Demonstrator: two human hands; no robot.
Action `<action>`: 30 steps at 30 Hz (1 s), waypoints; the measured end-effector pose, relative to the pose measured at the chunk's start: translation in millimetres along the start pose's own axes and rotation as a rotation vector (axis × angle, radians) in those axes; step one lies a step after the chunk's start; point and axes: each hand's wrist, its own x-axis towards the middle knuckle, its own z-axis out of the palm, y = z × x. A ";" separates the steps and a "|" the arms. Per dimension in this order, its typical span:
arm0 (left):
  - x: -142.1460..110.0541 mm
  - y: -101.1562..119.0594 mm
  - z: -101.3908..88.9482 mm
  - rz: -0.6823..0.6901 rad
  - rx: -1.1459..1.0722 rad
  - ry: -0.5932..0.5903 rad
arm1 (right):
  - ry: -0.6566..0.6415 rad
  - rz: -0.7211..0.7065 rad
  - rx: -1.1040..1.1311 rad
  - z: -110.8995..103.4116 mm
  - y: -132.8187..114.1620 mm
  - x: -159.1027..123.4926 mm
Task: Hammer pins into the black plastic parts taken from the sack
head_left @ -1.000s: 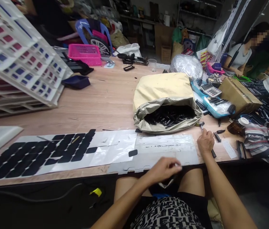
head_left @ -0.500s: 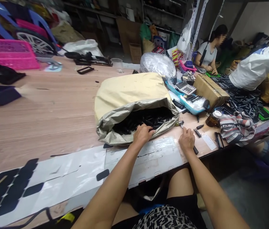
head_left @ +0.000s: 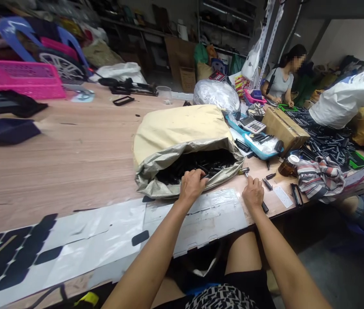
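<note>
A cream cloth sack (head_left: 182, 122) lies on its side on the table, its mouth facing me. Many small black parts (head_left: 197, 165) fill the opening. At the lower lip of that mouth is my left hand (head_left: 192, 185), its fingers curled in over the edge against the black parts. What its fingertips pinch is hidden. To the right, my right hand (head_left: 253, 193) is closed around a small hammer (head_left: 243, 171). The hammer's yellow and dark head sticks out ahead of the fist, and a dark handle end shows behind it, low over the table.
White sheets with black rounded pads (head_left: 17, 257) run along the front edge at left. Right of the sack are a blue tray (head_left: 262, 146), a calculator (head_left: 252, 125), a cardboard box (head_left: 285, 128), a brown jar (head_left: 289, 165) and a striped cloth (head_left: 320, 176). A co-worker (head_left: 285, 79) sits behind.
My left hand has gone from over my lap to the sack's mouth. The right hand keeps its grip on the hammer at the same spot. The view has swung to the right.
</note>
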 end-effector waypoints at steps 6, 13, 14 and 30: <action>-43.7 -41.9 -21.9 0.106 -0.232 0.056 | 0.025 -0.014 0.008 -3.9 0.7 5.0; -83.4 -38.9 -11.2 0.161 -0.243 0.095 | 0.074 -0.013 0.023 -2.5 3.5 10.9; -85.6 -37.4 -10.0 0.151 -0.241 0.084 | 0.083 -0.012 0.021 -2.4 3.7 11.3; -89.1 -26.9 -0.1 0.041 -0.184 0.083 | 0.082 -0.017 0.025 0.6 5.3 12.9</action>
